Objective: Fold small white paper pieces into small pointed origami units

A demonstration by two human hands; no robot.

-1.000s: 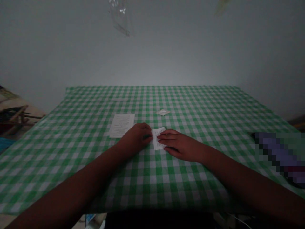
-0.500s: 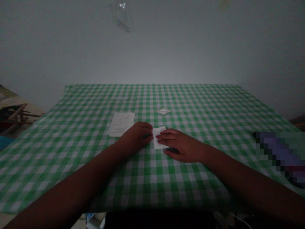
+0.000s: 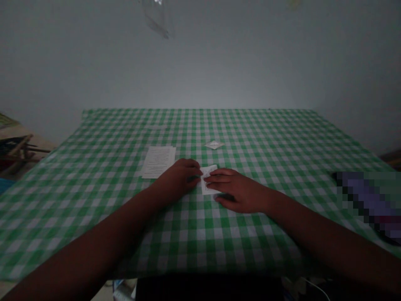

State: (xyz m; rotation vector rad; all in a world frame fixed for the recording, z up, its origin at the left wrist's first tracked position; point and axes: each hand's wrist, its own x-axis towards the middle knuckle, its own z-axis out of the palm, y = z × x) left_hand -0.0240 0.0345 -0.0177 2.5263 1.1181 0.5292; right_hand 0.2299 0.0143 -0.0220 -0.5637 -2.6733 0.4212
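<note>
A small piece of folded printed paper [image 3: 209,191] lies on the table between my hands. At its left edge my left hand [image 3: 183,177] is closed, the curled fingers and thumb tips meeting the paper. My right hand [image 3: 233,190] lies across the paper's right part with its fingers stretched out and slightly apart, pressing from above; the thumb rests lower, off the print. Fingers hide part of the sheet. Just beyond my left hand is a stack of printed sheets [image 3: 158,162]. Farther forward sits a small diamond-shaped folded paper [image 3: 214,144].
A green-and-white checked cloth [image 3: 266,142] covers the table, which meets a pale wall [image 3: 200,62]. On the right lies a dark, pixel-blurred object [image 3: 366,200]. A clear plastic bag [image 3: 156,19] hangs on the wall. Wooden furniture [image 3: 19,150] stands at the left.
My right fingers have shifted very slightly left over the paper. Otherwise the hands keep their places, and the whole view has moved a little.
</note>
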